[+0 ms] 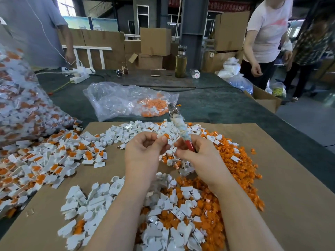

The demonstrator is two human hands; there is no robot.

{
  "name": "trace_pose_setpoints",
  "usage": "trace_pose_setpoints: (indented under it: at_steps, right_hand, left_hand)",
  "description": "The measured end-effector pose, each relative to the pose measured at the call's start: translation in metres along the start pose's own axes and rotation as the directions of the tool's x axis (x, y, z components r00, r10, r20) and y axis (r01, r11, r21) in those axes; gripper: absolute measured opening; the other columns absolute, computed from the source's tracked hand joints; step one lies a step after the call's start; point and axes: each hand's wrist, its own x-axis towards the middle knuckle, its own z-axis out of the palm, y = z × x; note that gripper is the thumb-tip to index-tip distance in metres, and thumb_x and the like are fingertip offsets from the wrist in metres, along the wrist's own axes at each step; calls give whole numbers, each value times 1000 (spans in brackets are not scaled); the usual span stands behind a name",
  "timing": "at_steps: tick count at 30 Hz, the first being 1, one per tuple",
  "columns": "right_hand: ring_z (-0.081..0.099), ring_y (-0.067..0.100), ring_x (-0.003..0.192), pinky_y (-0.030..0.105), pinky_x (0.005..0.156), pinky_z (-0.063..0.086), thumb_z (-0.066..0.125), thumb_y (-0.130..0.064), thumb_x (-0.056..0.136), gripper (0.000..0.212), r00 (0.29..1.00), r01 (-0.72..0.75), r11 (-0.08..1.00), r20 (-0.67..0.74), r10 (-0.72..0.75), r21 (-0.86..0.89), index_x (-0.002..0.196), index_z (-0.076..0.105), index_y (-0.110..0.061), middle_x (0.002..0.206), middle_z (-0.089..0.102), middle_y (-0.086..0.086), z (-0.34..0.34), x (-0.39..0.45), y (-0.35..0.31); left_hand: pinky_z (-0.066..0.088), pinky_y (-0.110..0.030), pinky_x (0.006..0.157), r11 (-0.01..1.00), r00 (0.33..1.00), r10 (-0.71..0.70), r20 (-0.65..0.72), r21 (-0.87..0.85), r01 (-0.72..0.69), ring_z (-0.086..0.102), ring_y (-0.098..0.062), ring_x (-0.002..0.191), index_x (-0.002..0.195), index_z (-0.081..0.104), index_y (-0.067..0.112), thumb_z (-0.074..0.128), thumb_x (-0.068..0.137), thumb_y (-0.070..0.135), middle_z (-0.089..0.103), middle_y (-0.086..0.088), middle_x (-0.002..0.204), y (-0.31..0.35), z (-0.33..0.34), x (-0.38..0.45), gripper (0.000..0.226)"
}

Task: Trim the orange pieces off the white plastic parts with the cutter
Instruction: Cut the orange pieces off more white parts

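Observation:
My left hand (143,153) pinches a small white plastic part (167,140) with an orange piece on it, held above the cardboard sheet (282,178). My right hand (197,156) grips the cutter (178,125), whose red handle sits in my fist and whose tape-wrapped shaft and metal jaws point up and away. The two hands meet at the part. Untrimmed white-and-orange parts (36,160) lie heaped on the left, trimmed white parts (101,200) in front, and cut orange pieces (241,169) on the right.
A large clear bag of untrimmed parts (20,98) leans at the left. Another clear bag (126,100) with orange pieces lies beyond the cardboard. A bottle (181,61), sunglasses, a power strip and cardboard boxes stand at the back. Three people stand around the table.

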Motion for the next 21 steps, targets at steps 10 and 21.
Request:
trace_pose_setpoints:
  at_steps: [10, 21]
  right_hand:
    - [59, 13, 67, 30, 65, 52, 66, -29, 90, 9, 983, 78, 994, -158, -90, -81, 84, 66, -23, 75, 65, -1, 9, 1, -3]
    - [50, 0, 57, 15, 50, 36, 65, -35, 91, 20, 965, 72, 977, -233, -120, -203, 74, 58, -27, 62, 55, -25, 17, 4, 1]
  left_hand:
    - [58, -29, 69, 978, 998, 60, -25, 200, -54, 72, -9, 67, 78, 67, 17, 78, 84, 13, 73, 4, 68, -4, 1, -1, 12]
    - [51, -16, 55, 924, 986, 162, -35, 356, -139, 66, -2, 62, 77, 67, 28, 78, 83, 27, 69, 17, 68, -11, 6, -4, 13]
